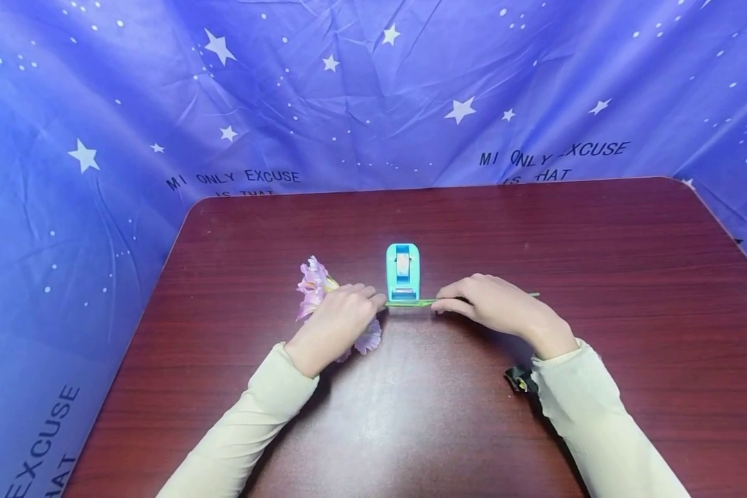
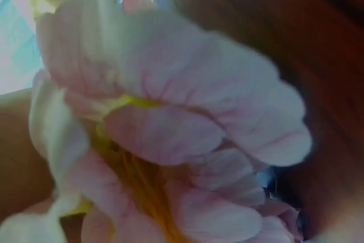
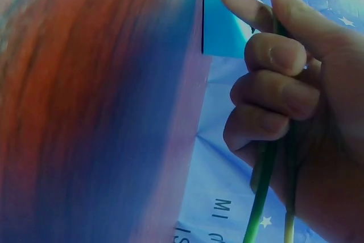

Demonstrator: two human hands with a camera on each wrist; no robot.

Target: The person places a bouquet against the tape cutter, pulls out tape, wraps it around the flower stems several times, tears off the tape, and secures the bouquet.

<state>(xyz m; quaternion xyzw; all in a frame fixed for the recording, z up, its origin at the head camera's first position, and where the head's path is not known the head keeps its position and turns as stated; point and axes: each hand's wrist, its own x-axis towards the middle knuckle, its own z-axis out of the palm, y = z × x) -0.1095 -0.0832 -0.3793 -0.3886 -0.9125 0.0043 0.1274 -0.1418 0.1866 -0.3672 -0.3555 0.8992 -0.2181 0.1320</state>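
Pale pink-purple flowers [image 1: 312, 280] with yellow centres lie around my left hand [image 1: 345, 315], which grips their green stems [image 1: 409, 303] just past the blooms. Petals [image 2: 182, 66] fill most of the left wrist view and hide the left fingers there. My right hand [image 1: 504, 304] holds the same stems farther along, with thumb and index finger pinching and the other fingers curled round. In the right wrist view two stem ends [image 3: 263, 197] come out below that hand. Just behind the stretch between both hands is a light blue tape dispenser [image 1: 414, 285] holding a roll of tape.
A dark red wood-grain table [image 1: 373, 429] carries everything. Close to the right cuff there is a small black object [image 1: 520, 380]. Behind the table hangs a blue-purple cloth [image 1: 361, 111] with white stars and black lettering.
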